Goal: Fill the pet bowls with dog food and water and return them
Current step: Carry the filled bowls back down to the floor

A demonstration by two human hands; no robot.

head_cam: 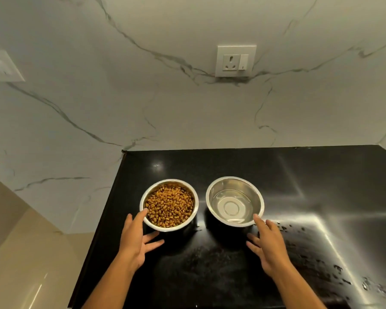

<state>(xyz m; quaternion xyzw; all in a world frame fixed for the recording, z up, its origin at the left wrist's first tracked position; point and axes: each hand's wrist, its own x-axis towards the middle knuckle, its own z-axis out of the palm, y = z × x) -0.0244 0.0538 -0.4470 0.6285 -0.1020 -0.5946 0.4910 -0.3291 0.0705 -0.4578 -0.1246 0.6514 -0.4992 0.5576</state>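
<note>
Two steel pet bowls stand side by side on a black counter (321, 186). The left bowl (156, 225) is heaped with brown dog food (169, 206). The right bowl (212, 192) holds clear water. My left hand (136, 239) is at the near left side of the food bowl, thumb touching its rim, fingers spread below its wall. My right hand (267, 244) is at the near right side of the water bowl, thumb at the rim, fingers apart. Neither bowl is lifted.
A marble wall rises behind the counter with a white socket and switch plate (235, 61) and another plate (0, 66) at far left. Water droplets (334, 270) spot the counter's right front. The counter's left edge drops to a beige floor (20, 264).
</note>
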